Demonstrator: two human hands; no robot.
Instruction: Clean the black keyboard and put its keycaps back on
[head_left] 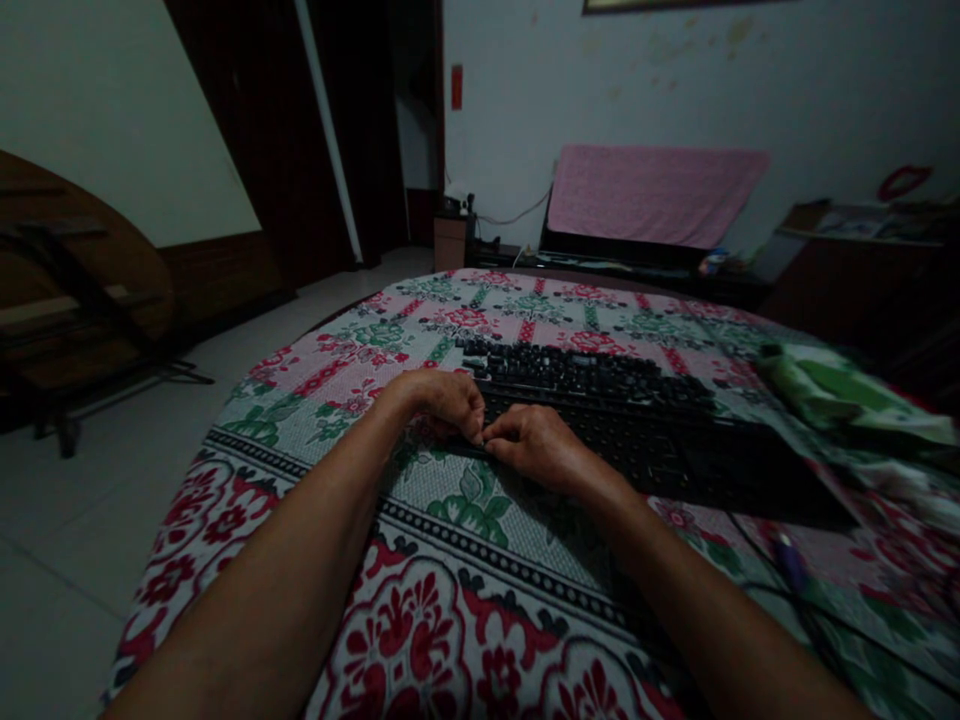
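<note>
Head view: left hand [450, 402] at left end of keyboard [649, 458], fingers pressed together; right hand [541, 442] at keyboard's near edge, fingertips pinched; any held piece too small to tell. Black keycaps [589, 372] heaped along keyboard's far side.

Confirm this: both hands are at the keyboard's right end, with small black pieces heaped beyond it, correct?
No, the head view shows the left hand and right hand at the left end of the keyboard, with small black pieces heaped beyond it.
</note>
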